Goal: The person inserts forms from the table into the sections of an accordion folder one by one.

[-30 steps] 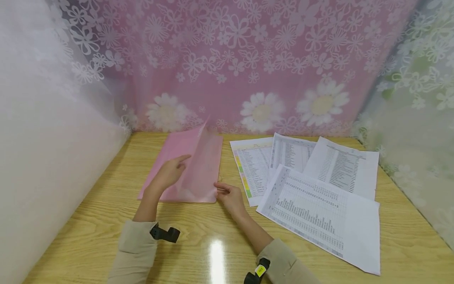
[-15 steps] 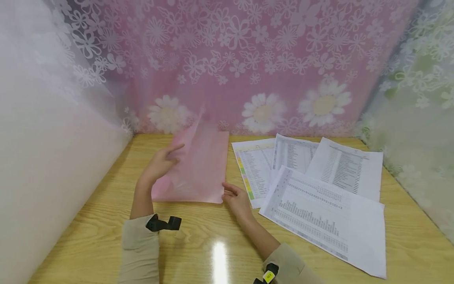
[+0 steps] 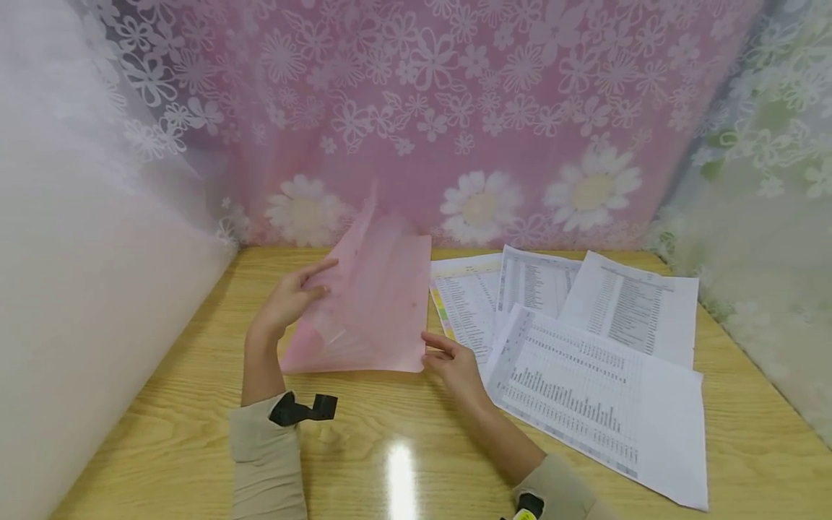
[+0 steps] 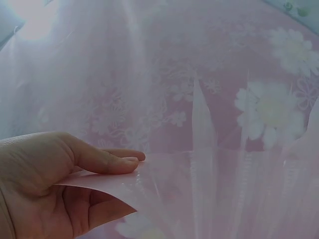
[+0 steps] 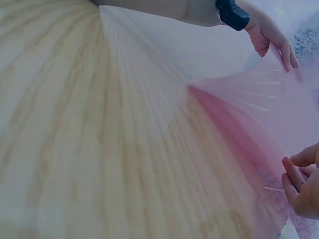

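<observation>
A pink plastic document folder (image 3: pixel 383 310) stands partly raised over the wooden table, its front cover bowed upward. My left hand (image 3: pixel 282 307) holds its left side. In the left wrist view the thumb of this left hand (image 4: pixel 55 172) lies over the pink sheet and the other fingers are beneath, with translucent sleeves (image 4: pixel 203 124) fanning out beyond. My right hand (image 3: pixel 458 368) pinches the lower right edge between thumb and fingers. From the right wrist, the folder (image 5: pixel 239 114) appears spread between the left hand (image 5: pixel 271 37) and the right hand (image 5: pixel 301 186).
Several printed sheets lie to the right: a colour-striped one (image 3: pixel 468 289) partly behind the folder, two others (image 3: pixel 536 282) (image 3: pixel 630 310) at the back, and a large table printout (image 3: pixel 598 390) in front. A flowered pink curtain (image 3: pixel 403 144) hangs behind the wooden table (image 3: pixel 364 448).
The folder has slid right and now overlaps the colour-striped sheet. My left hand has moved from above the cover to grip its left side; my right hand has shifted right with the edge.
</observation>
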A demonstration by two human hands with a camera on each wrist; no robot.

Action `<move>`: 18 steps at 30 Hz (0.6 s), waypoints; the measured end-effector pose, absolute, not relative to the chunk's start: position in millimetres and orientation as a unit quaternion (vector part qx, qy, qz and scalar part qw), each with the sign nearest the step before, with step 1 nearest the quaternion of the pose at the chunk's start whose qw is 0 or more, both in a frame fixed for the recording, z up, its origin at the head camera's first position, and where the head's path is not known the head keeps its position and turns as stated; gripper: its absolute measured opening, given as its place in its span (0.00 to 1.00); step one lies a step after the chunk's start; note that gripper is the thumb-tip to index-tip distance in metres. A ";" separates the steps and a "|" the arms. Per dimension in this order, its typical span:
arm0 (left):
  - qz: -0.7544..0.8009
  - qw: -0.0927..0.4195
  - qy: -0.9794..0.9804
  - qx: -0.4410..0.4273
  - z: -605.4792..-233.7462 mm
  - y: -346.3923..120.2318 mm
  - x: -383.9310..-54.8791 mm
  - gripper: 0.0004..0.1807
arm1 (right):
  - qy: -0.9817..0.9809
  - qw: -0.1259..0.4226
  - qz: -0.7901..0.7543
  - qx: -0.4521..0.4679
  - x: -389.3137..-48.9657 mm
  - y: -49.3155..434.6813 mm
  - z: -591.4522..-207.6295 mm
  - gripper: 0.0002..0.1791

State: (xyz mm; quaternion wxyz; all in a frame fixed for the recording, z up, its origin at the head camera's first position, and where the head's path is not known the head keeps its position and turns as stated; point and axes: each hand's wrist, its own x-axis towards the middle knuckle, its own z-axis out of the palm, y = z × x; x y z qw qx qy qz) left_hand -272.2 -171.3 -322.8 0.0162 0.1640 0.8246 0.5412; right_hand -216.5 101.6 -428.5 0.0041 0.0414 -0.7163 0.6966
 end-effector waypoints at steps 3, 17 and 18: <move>0.543 0.020 0.822 0.169 -322.6 -169.9 -272.4 0.26 | -0.741 -0.007 0.668 0.067 -218.2 106.4 -422.6 0.21; 0.539 0.024 0.821 0.186 -321.1 -165.5 -270.5 0.25 | -0.859 -0.015 0.485 0.160 -248.5 215.1 -365.8 0.19; 0.539 0.024 0.821 0.187 -321.4 -164.9 -270.6 0.25 | -0.865 -0.019 0.477 0.154 -250.6 229.3 -363.9 0.20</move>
